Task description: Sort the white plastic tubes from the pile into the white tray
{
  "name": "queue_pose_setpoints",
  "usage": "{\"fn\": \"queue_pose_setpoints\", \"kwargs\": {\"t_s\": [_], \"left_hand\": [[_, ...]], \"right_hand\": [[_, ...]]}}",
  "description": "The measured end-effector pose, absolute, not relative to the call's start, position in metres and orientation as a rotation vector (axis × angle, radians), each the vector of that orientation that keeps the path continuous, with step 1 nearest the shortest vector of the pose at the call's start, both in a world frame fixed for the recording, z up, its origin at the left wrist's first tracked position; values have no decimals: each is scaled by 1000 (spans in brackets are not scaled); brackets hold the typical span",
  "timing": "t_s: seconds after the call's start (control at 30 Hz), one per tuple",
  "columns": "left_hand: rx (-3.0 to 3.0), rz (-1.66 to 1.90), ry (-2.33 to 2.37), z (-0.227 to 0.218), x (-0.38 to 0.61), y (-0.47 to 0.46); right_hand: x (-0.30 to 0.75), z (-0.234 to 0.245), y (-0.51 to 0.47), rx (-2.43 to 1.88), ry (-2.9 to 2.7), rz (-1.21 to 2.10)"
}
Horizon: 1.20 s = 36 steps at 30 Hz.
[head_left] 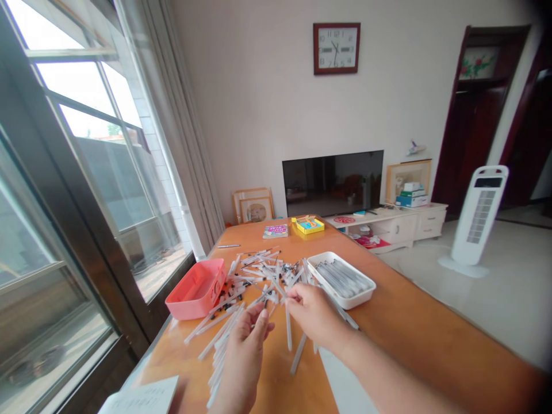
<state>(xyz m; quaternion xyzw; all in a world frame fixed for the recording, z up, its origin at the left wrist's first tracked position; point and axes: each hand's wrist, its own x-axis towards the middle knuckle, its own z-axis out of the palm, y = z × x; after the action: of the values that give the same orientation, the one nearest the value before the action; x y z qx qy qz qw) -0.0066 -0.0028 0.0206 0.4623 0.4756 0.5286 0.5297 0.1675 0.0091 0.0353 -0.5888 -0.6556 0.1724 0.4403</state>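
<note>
My left hand point(245, 345) is raised over the wooden table point(409, 333), its fingers curled round a thin white pen part that I can barely make out. My right hand point(311, 312) pinches a white pen tube point(288, 328) that hangs straight down from its fingertips. Both hands hover close together above a scattered pile of white pen tubes and small black parts point(259, 276). A white tray point(345, 280) to the right of the pile holds several assembled pens. A pink tray point(196, 289) sits left of the pile.
A yellow box point(308, 225) and a small book point(276, 231) lie at the table's far end. A sheet of paper point(142, 397) lies at the near left edge. A window is on the left, with a TV cabinet point(388, 224) and white fan heater point(476, 221) beyond.
</note>
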Motion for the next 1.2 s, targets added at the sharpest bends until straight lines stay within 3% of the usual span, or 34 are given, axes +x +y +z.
{"fn": "queue_pose_setpoints", "kwargs": {"t_s": [0.23,0.5,1.2], "left_hand": [[1133,1270,1181,15,-11,1],[1160,1257,1174,18,-8,0],[1211,1226,1240,7,-12,5]], "right_hand": [[252,64,38,-1894,-1539,225],[350,39,46,-2181,-1419,90],[390,-16,46,-2027,-1350,40]]}}
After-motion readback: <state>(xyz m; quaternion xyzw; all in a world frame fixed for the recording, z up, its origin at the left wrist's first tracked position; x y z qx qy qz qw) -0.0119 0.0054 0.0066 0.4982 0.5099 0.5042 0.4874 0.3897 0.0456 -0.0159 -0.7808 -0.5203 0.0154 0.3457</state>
